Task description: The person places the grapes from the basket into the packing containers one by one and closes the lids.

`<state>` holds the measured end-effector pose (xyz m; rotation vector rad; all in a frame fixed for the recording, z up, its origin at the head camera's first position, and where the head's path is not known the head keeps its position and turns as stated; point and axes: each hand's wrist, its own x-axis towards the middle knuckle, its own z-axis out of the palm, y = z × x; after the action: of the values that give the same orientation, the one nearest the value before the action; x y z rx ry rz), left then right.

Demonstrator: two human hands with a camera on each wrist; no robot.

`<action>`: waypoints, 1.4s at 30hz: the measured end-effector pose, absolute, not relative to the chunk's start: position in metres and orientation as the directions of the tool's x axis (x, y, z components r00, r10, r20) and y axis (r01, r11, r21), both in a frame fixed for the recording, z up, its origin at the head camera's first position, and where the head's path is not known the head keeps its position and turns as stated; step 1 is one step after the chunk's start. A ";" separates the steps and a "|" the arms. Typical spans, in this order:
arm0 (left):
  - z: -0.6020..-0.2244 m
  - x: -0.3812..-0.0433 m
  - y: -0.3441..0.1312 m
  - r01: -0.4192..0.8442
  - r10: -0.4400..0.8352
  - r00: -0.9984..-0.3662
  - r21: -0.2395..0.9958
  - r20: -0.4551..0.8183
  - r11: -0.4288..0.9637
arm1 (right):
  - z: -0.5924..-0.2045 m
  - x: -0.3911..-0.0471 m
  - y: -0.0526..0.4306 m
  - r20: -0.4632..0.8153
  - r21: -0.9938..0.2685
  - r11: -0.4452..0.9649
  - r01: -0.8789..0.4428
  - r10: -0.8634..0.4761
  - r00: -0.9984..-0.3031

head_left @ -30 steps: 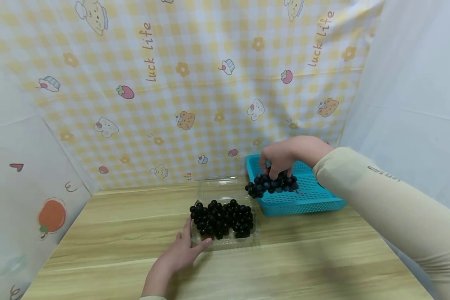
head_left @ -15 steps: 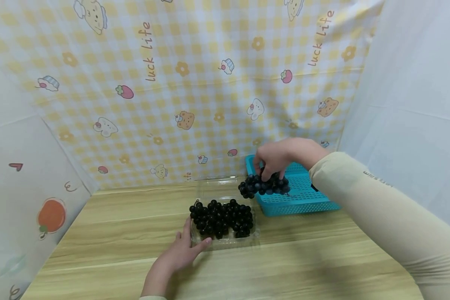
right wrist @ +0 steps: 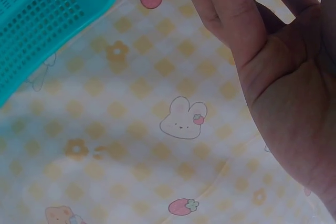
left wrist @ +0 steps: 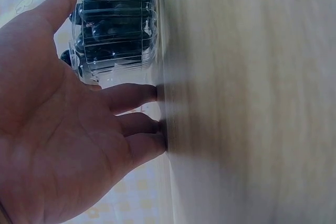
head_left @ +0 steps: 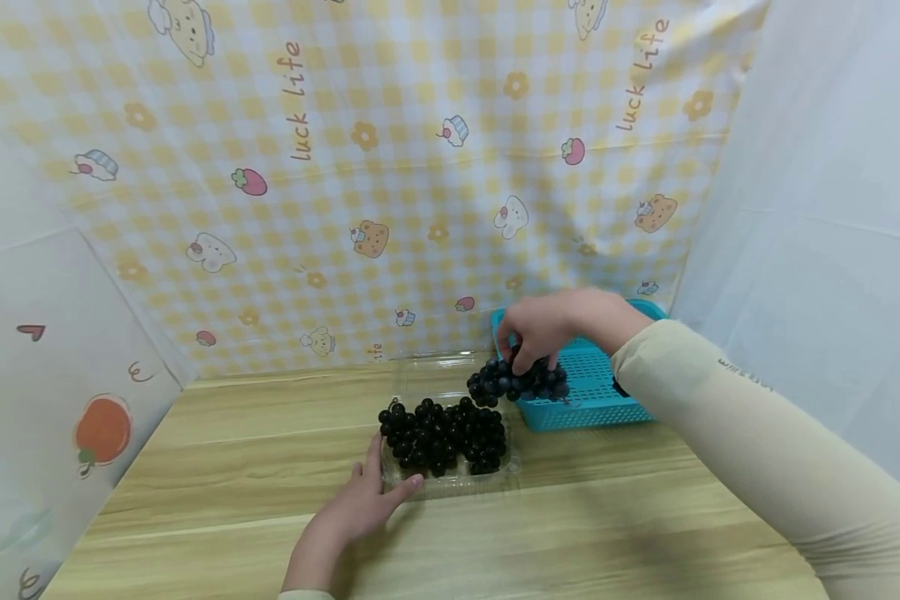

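My right hand grips a bunch of dark grapes from above, holding it up between the blue basket and the plastic box. In the right wrist view the bunch is almost wholly out of sight beyond the right hand. A clear plastic box with its lid folded back holds more dark grapes. At the box's near left corner rests my left hand, thumb along the front and fingers at the side. In the left wrist view the left hand has its fingers spread, their tips down at the tabletop.
A blue perforated basket stands at the back right, partly behind the right arm. The wooden table meets a yellow checked cloth at the back. White sheets hang on both sides.
My right hand has carried the bunch of grapes left and slightly down, away from over the basket towards the box. The left hand has stayed at the box.
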<state>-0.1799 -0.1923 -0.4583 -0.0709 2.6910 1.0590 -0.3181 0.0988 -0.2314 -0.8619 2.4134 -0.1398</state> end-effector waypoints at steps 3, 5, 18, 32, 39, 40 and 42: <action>-0.459 -0.180 -0.192 -0.139 0.044 -0.967 0.663 -0.251 0.735 | -0.233 -0.315 0.096 -0.470 -0.296 0.774 -0.560 -0.628 -0.620; -0.459 -0.181 -0.193 -0.142 0.043 -0.966 0.663 -0.255 0.735 | -0.233 -0.313 0.094 -0.468 -0.303 0.766 -0.567 -0.638 -0.612; -0.457 -0.181 -0.192 -0.145 0.047 -0.964 0.668 -0.261 0.730 | -0.240 -0.298 0.076 -0.445 -0.317 0.722 -0.615 -0.686 -0.575; -0.457 -0.179 -0.192 -0.136 0.046 -0.968 0.664 -0.248 0.735 | -0.257 -0.290 0.062 -0.425 -0.345 0.694 -0.632 -0.716 -0.554; -0.457 -0.179 -0.192 -0.138 0.044 -0.968 0.667 -0.249 0.732 | -0.262 -0.286 0.055 -0.400 -0.337 0.670 -0.661 -0.738 -0.544; -0.457 -0.179 -0.192 -0.140 0.044 -0.967 0.667 -0.250 0.732 | -0.264 -0.286 0.054 -0.397 -0.337 0.668 -0.664 -0.740 -0.543; -0.457 -0.180 -0.192 -0.144 0.042 -0.966 0.666 -0.255 0.732 | -0.265 -0.285 0.052 -0.395 -0.343 0.667 -0.661 -0.741 -0.543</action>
<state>-0.1796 -0.1918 -0.4567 -0.0802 2.6824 1.0631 -0.2845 0.0520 -0.2652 -1.0845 2.3693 -0.2069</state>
